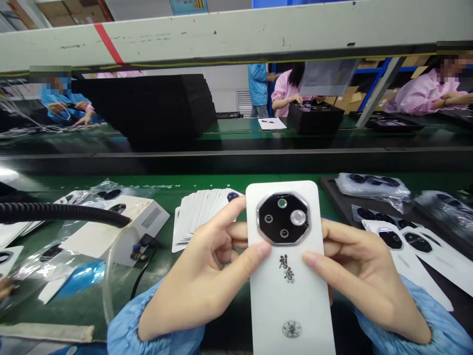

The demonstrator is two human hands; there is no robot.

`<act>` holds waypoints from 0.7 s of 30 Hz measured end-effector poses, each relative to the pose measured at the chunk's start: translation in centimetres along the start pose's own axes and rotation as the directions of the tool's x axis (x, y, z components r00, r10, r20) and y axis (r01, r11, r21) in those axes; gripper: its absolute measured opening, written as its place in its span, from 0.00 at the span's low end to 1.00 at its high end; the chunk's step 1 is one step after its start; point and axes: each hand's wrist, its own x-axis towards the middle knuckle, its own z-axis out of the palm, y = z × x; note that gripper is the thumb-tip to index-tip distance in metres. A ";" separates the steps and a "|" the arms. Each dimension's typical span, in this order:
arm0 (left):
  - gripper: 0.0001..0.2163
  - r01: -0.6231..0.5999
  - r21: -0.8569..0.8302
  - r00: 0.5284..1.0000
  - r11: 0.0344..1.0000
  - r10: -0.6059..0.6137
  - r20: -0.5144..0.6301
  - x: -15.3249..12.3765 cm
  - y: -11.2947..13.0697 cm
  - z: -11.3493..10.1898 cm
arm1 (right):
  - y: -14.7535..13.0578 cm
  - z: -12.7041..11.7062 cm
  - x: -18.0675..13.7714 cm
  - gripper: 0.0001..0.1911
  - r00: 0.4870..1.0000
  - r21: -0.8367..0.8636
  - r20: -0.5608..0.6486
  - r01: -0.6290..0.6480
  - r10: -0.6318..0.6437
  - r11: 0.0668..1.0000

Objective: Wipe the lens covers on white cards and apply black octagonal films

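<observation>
A white phone back cover (290, 305) with a black octagonal camera panel (284, 218), dark lettering and a round emblem is held upright before me. My left hand (218, 266) grips its left edge, thumb on the front just below the camera panel. On the opposite edge, my right hand (358, 271) pinches it, thumb beside the lettering and fingers behind. Past my left hand lies a fanned stack of white covers (201, 212). To the right of my right hand, several white covers with camera panels (410, 261) rest on a dark tray.
At left are a white box (144, 217), a black corrugated hose (62, 213), clear tubing (118, 261) and plastic bags. Bagged camera panels (373, 186) sit on the black tray (332, 190). Beyond a ledge stand black stacks (148, 108); several people work there. A white beam (236, 37) crosses overhead.
</observation>
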 end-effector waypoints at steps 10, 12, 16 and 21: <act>0.21 -0.002 -0.014 0.999 1.000 0.002 0.036 -0.1 0.1 -0.1 | 0.0 0.0 0.1 0.16 1.000 -0.016 0.000 0.018 -0.018 1.000; 0.21 -0.007 -0.001 0.999 1.000 0.007 0.044 -0.1 0.1 -0.1 | 0.1 0.0 0.2 0.16 0.999 -0.024 0.002 0.032 -0.032 0.999; 0.21 -0.010 0.042 0.999 0.999 0.008 0.049 -0.1 0.1 -0.3 | 0.2 -0.1 0.2 0.15 0.999 -0.039 0.006 0.053 -0.053 0.998; 0.21 -0.026 0.095 0.999 0.995 0.021 0.049 -0.1 0.0 -0.5 | 0.3 -0.2 0.2 0.16 0.998 -0.050 0.006 0.062 -0.062 0.997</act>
